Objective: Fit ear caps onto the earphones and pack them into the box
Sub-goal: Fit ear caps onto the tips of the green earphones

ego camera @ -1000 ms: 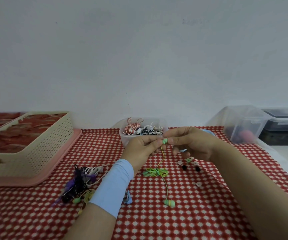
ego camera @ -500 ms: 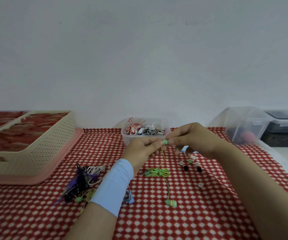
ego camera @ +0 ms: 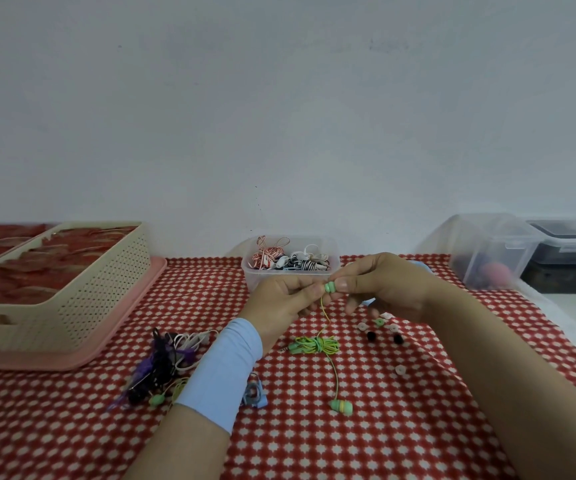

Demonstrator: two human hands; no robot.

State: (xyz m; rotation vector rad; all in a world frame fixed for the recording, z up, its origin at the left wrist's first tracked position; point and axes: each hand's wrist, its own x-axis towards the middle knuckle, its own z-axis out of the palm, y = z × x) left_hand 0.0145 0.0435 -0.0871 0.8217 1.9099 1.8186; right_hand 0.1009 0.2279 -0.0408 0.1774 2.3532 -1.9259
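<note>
Low in the centre of the frame, the free earbud (ego camera: 341, 406) is lying on the checked cloth (ego camera: 418, 427). Its cord is running up to the green cable bundle (ego camera: 316, 345), which is resting slack, probably so the upper bud can turn freely. Just right, loose ear caps (ego camera: 380, 322) are waiting within reach. At mid-frame the left hand (ego camera: 279, 306) is pinching the held earbud (ego camera: 329, 288), while the right hand (ego camera: 383, 285) is pinching its cap end, likely seating the cap. Beyond them, the clear box (ego camera: 279, 277) is holding wound earphones.
</note>
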